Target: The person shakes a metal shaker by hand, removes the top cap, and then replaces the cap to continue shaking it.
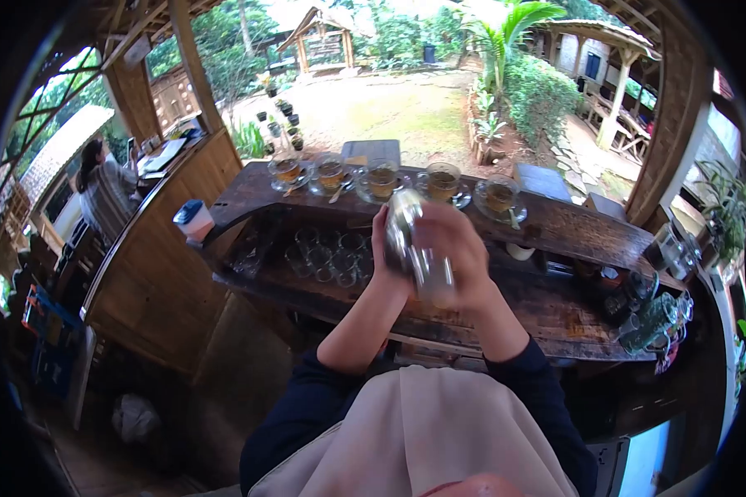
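A shiny metal cocktail shaker [402,236], smeared by motion, is held tilted between my two hands above the dark wooden counter [572,306]. My left hand [381,253] wraps the shaker's left side, its fingers partly hidden behind the metal. From the right, my right hand [460,244] grips the shaker, blurred at the fingers. Just beyond stand several glass cups of amber drink on glass saucers, among them one cup [381,180] behind the shaker and another cup [501,197] to the right. Spoons rest on some of the saucers.
Upturned-looking clear glasses [331,257] crowd the lower shelf at left. A white tub with a dark blue lid [194,220] stands at the counter's left end. Glass jars [646,319] sit at right. Another person [108,190] is at a wooden desk on the left.
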Action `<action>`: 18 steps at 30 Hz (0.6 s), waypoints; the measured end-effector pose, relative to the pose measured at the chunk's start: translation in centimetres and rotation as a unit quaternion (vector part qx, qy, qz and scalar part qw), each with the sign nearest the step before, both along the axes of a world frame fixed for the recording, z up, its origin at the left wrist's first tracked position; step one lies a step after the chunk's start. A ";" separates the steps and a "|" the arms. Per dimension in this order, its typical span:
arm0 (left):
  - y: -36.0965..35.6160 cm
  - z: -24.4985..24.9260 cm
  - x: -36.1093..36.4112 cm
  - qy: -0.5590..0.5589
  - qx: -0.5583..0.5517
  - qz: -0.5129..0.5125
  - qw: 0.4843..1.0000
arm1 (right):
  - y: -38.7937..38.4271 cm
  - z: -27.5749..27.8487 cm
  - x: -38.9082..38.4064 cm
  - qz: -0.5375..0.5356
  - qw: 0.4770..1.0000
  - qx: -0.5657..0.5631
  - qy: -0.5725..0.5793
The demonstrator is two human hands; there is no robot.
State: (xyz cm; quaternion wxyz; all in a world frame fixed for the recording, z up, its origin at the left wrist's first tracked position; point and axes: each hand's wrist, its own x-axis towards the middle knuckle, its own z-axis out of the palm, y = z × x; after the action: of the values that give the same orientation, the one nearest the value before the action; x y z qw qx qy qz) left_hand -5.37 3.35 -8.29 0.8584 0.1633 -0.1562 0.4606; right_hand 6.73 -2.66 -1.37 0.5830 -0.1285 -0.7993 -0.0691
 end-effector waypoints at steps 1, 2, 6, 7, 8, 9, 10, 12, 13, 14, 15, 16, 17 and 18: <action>-0.1 0.9 1.5 0.067 -0.113 0.035 0.991 | 0.9 -0.2 0.0 0.002 0.981 -0.178 0.081; -0.6 1.6 2.9 0.136 -0.227 0.068 0.962 | 0.3 -0.5 1.4 -0.010 0.981 -0.176 0.084; -3.1 6.5 5.4 0.043 0.017 -0.167 0.985 | -7.0 5.4 5.4 -0.048 0.998 0.043 -0.026; -4.6 8.7 6.1 0.042 0.067 -0.143 0.987 | -9.0 6.1 6.5 -0.058 0.988 0.123 -0.072; -5.8 9.2 7.5 -0.024 0.139 -0.162 0.977 | -10.1 5.8 6.8 -0.012 0.975 0.219 -0.032; -4.4 8.7 9.4 -0.020 0.301 -0.119 0.946 | -10.7 5.8 7.1 0.034 0.948 0.315 0.005; -3.4 8.6 11.1 -0.020 0.453 -0.071 0.889 | -11.0 5.9 8.5 0.022 0.948 0.318 0.001; -3.8 7.9 14.1 -0.008 0.398 -0.142 0.906 | -11.2 6.0 12.1 0.046 0.941 0.334 -0.042; -3.9 7.7 15.7 0.036 0.271 -0.147 0.951 | -10.9 6.7 14.6 -0.030 0.961 0.261 -0.085; -2.2 6.4 17.7 0.091 0.132 -0.194 0.968 | -10.0 7.4 16.9 -0.105 0.970 0.183 -0.125; -2.1 6.5 19.8 0.130 0.031 -0.150 0.980 | -8.1 6.7 18.7 -0.133 0.989 0.044 -0.036; -2.3 6.8 21.9 0.170 -0.068 -0.104 0.978 | -6.6 5.7 20.3 -0.159 0.981 -0.092 0.058; -2.6 6.8 23.6 0.291 -0.148 -0.039 0.944 | -6.8 5.5 21.7 -0.146 0.970 -0.158 0.116; -3.5 7.3 24.4 0.290 -0.144 -0.049 0.945 | -7.4 5.7 23.2 -0.132 0.952 -0.218 0.171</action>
State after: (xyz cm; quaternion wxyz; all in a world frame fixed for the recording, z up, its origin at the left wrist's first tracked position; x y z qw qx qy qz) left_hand 19.02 -0.18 -1.01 0.9022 0.1563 0.1599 0.3688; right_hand 29.97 -10.04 4.35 0.6540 -0.3670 -0.6594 0.0534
